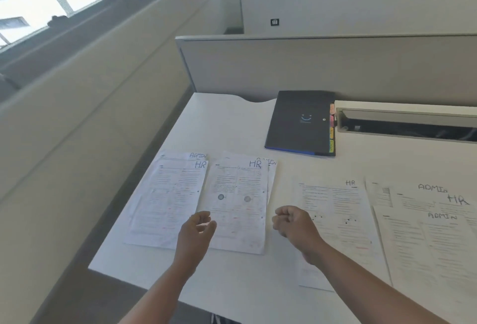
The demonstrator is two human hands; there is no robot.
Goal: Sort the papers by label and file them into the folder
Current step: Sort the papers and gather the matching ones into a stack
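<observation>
Printed papers lie spread across the white desk [232, 122]. At the left an HR sheet [167, 199] covers an ADMIN sheet. Beside it a second HR sheet [240, 202] lies over another ADMIN sheet. Further right lies a third HR sheet [335, 220], then overlapping ADMIN and HR sheets [438, 233]. A closed black folder [300, 122] with coloured tabs lies at the back of the desk. My left hand [197, 228] hovers over the second HR sheet's lower left corner, fingers loosely curled, holding nothing. My right hand [294, 223] hovers between the second and third HR sheets, fingers loosely curled and empty.
A grey partition [309, 65] stands behind the desk. A long cable tray slot [405, 124] runs along the back right. The desk's left edge drops off beside a low wall under windows.
</observation>
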